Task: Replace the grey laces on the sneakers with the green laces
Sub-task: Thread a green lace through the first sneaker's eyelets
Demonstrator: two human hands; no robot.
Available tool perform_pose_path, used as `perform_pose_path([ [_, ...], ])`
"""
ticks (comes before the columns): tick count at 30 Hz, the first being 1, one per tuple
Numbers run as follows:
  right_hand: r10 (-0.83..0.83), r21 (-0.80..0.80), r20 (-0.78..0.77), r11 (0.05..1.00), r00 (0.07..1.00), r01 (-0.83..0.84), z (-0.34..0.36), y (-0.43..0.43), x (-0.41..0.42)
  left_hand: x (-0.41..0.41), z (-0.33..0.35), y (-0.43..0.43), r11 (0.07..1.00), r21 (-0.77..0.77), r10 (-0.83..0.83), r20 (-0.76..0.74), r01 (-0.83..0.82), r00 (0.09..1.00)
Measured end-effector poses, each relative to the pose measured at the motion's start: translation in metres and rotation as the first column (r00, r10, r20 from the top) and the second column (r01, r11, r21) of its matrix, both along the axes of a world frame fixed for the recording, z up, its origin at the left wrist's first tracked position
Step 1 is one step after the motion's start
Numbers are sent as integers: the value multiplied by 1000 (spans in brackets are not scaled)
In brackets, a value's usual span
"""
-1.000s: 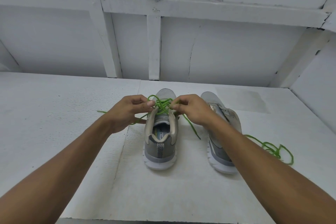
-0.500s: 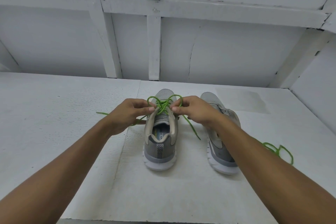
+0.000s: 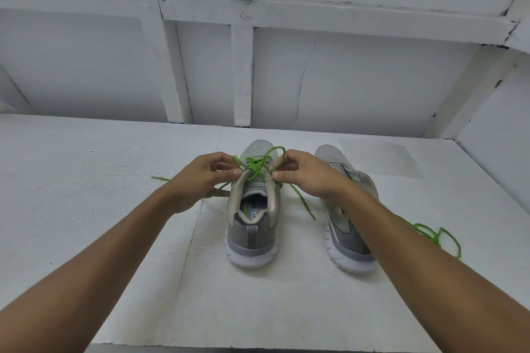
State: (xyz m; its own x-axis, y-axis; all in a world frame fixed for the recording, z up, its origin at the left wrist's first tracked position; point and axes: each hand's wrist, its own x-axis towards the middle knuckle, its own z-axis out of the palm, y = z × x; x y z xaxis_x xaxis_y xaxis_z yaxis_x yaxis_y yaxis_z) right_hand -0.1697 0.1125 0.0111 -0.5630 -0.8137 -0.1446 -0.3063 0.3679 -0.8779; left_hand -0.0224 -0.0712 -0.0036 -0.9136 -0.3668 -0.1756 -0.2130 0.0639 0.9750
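Pinching the bright green cord lace atop the left grey mesh sneaker, our left hand and right hand each clamp a strand; a second green lace lies at right.

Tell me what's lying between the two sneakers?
In the head view, a loose green lace end trails on the white surface between the left sneaker and right sneaker.

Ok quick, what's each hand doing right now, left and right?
Left hand: pinching the green lace at the top of the sneaker.
Right hand: pinching the green lace at its loop.
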Motion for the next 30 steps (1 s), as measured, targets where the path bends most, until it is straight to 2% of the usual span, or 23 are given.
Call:
perform_pose_path([
  [4,38,104,-175,994,984,-20,-3,6,0,11,-1,-2,977,-211,-21,80,38,997],
  [7,55,156,-355,988,933,1,-1,7,9,17,0,-3,932,-358,-27,101,62,995],
  [8,80,214,-467,977,881,24,1,8,12,21,0,-6,911,-407,-13,107,56,994],
  [10,183,351,-688,931,702,101,7,12,20,29,2,-15,890,-454,20,121,37,993],
  [11,246,413,-746,900,619,139,10,14,23,34,1,-22,886,-464,44,133,23,990],
  [13,347,512,-774,835,530,201,13,17,29,47,0,-37,875,-484,87,176,10,981],
  [16,433,594,-770,753,468,282,14,18,36,63,-3,-57,866,-499,104,259,41,960],
  [18,442,614,-757,734,480,291,15,16,38,66,-7,-63,839,-537,108,321,86,941],
  [20,384,571,-760,780,524,256,14,12,36,61,-10,-59,786,-608,118,329,115,937],
  [22,259,456,-746,870,614,187,16,6,35,50,-8,-44,744,-662,105,249,90,963],
  [25,135,319,-686,939,715,128,18,0,36,29,2,-11,757,-653,22,82,37,996],
  [30,55,223,-667,966,743,128,11,0,36,8,6,7,717,-696,-4,51,38,999],
])
